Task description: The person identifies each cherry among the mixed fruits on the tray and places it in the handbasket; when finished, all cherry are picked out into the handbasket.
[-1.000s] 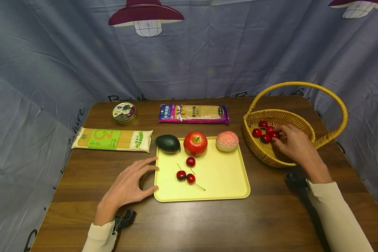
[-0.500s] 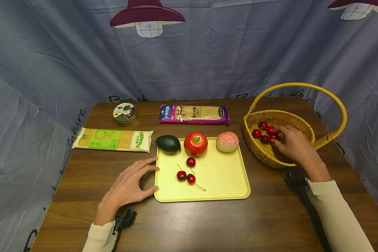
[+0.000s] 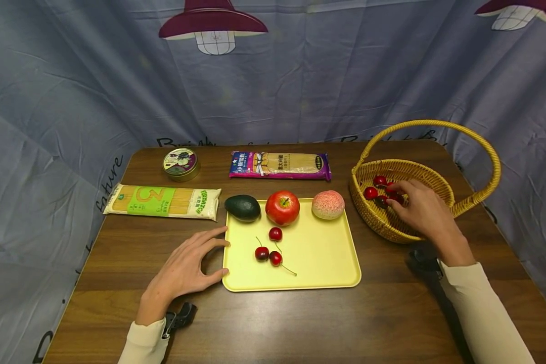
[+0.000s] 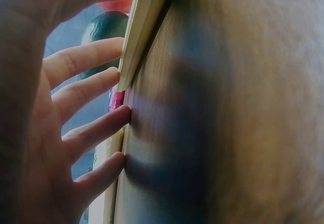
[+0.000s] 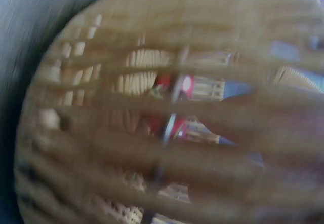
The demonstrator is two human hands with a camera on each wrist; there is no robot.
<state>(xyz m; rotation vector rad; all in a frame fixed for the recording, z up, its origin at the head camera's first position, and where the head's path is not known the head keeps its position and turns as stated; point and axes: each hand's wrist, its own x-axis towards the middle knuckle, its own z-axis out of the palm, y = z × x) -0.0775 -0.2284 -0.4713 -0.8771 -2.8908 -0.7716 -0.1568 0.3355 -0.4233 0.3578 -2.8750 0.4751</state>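
Beside the left rim of the pale yellow tray (image 3: 327, 253), my left hand (image 3: 182, 265) rests with spread fingers, fingertips and thumb touching the rim. In the left wrist view, its fingers (image 4: 83, 57) look fairly straight against the tray edge. Over on the right, my right hand (image 3: 425, 210) reaches into the yellow wicker basket (image 3: 368, 215), thumb and fingers pinching a dark red cherry (image 3: 397, 198) that they partly hide. More cherries (image 3: 370, 192) lie about it. The right wrist view is mostly blurred basket weave (image 5: 101, 148), with bits of red (image 5: 164, 84) showing through.
On the tray are an avocado (image 3: 243, 208), an apple (image 3: 282, 208), a peach (image 3: 328, 205) and three cherries (image 3: 262, 254). Behind lie two spaghetti packs, one green-labelled (image 3: 161, 201), one purple (image 3: 279, 165), and a round tin (image 3: 180, 164). The basket handle (image 3: 487, 146) arches high.
My right hand has shifted slightly left within the basket, covering more of the cherries there. The left hand and the tray have stayed put.
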